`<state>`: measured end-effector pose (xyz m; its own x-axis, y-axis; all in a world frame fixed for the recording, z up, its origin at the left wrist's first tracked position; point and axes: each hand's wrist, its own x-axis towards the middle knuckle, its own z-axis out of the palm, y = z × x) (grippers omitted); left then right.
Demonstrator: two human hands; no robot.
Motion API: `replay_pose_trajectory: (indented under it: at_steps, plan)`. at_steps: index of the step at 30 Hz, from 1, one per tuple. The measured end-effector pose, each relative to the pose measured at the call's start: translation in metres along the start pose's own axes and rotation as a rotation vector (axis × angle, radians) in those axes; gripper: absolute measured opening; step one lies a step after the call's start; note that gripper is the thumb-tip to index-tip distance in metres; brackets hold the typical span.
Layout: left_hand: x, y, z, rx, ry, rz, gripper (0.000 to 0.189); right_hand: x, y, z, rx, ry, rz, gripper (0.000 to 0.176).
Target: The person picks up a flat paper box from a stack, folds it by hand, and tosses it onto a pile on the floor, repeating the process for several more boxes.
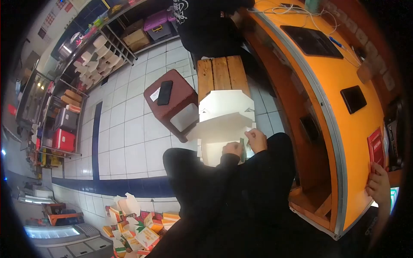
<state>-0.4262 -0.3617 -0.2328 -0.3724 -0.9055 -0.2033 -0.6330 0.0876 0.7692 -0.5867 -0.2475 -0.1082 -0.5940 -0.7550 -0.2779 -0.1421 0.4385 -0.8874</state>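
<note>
Working at 1 open white box (213,150) on wooden surface (221,73), set toward near end, right below hands. Running lengthwise from near edge toward far edge, with lid (226,101) tipped back to far side. Dipping left hand (232,149) into box, curled beside right wall (242,148); can't tell if gripping. Seemingly pinching same wall's upper edge with right hand (257,140), nearer to surface's right edge. Flanked by 2 knees (178,161); can't see anything blocking between hands and wall. Off left edge: maroon stool (183,96) with phone (164,93). Off right edge: orange cabinet (331,81). Past far edge: 1 person (211,30). On floor, lower left: box pile (142,234).
</note>
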Motion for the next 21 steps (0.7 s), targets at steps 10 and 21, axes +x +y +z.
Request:
replay_pose_trajectory:
  at_steps: [10, 21]
  plan:
    - [0.021, -0.034, 0.018, -0.244, 0.049, -0.088, 0.035, 0.057, 0.043, 0.112, -0.261, 0.112, -0.258, 0.017]
    - [0.011, -0.001, -0.012, -0.164, 0.024, -0.134, 0.036, 0.056, 0.041, 0.127, -0.278, 0.096, -0.248, 0.019]
